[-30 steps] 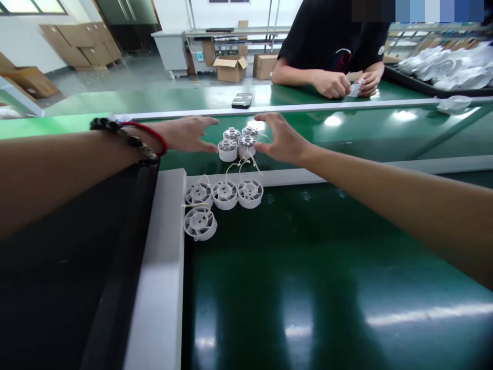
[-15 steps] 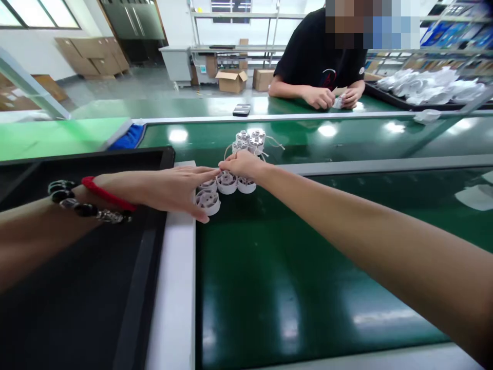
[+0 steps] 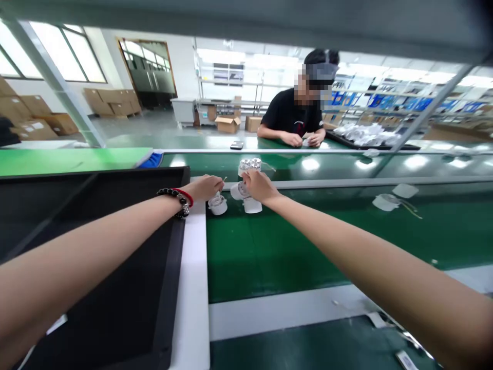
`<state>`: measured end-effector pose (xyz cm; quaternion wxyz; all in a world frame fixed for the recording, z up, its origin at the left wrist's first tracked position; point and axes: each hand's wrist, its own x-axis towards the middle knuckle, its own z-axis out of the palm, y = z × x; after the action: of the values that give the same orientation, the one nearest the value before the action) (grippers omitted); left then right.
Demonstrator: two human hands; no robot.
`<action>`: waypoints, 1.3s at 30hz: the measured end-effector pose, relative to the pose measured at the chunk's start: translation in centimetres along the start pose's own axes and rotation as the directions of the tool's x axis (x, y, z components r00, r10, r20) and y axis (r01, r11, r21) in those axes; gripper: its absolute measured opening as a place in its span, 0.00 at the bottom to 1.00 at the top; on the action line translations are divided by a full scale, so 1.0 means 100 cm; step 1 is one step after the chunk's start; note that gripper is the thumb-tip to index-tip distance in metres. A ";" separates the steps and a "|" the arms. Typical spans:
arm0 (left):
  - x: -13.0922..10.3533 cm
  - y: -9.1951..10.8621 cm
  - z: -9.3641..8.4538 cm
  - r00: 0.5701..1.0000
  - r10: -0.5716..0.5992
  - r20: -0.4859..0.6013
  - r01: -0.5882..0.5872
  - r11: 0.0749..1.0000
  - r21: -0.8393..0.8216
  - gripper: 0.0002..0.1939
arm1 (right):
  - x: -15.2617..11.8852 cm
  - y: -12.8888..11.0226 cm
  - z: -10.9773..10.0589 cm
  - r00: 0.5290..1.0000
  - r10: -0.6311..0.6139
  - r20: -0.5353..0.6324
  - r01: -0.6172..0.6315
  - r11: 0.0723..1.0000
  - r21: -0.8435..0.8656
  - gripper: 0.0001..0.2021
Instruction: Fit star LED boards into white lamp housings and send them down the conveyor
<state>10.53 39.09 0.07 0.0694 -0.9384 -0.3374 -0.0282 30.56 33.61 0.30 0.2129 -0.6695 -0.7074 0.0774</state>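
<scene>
My left hand (image 3: pixel 208 188) is closed at the left edge of the green belt, and a thin pale wire end pokes out from its fingertips. Just below it sits a white round plastic housing (image 3: pixel 218 205), open side up. My right hand (image 3: pixel 259 186) pinches a second white round housing (image 3: pixel 239 191), which is tilted; the fingertips are partly hidden. Under that hand another white housing (image 3: pixel 252 206) rests on the belt. Behind it, a cluster of white housings with silvery tops (image 3: pixel 249 165) stands near the metal rail, a thin wire trailing right.
A large black tray (image 3: pixel 179 257) lies left, beside a white strip (image 3: pixel 194 288). Loose white parts (image 3: pixel 386 202) with wires lie on the belt at right. Across the line a person in black (image 3: pixel 287 115) handles a small white piece near a phone (image 3: pixel 236 145) and a heaped tray.
The view has tilted up and back. My left hand, earlier stretched flat along the housings, has curled closed. The near housings have been shifted apart, and my right hand now tilts one.
</scene>
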 end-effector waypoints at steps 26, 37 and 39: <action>-0.266 0.243 -0.095 0.997 0.080 -0.004 -0.073 0.881 -0.468 0.17 | -0.328 -0.049 -0.034 0.989 -0.140 -0.051 0.149 0.933 0.327 0.18; -0.277 0.236 -0.088 0.994 0.106 -0.028 -0.100 0.773 -0.627 0.14 | -0.348 -0.034 -0.037 0.989 -0.131 -0.066 0.146 0.909 0.390 0.18; -0.274 0.226 -0.083 0.998 0.037 -0.055 -0.063 0.775 -0.629 0.17 | -0.349 -0.030 -0.041 0.989 -0.122 -0.080 0.144 0.909 0.390 0.20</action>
<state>3.71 3.37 3.00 -0.2410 -0.9154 -0.2821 -0.1562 29.96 -1.59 -1.77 0.3672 -0.5649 -0.7153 0.1856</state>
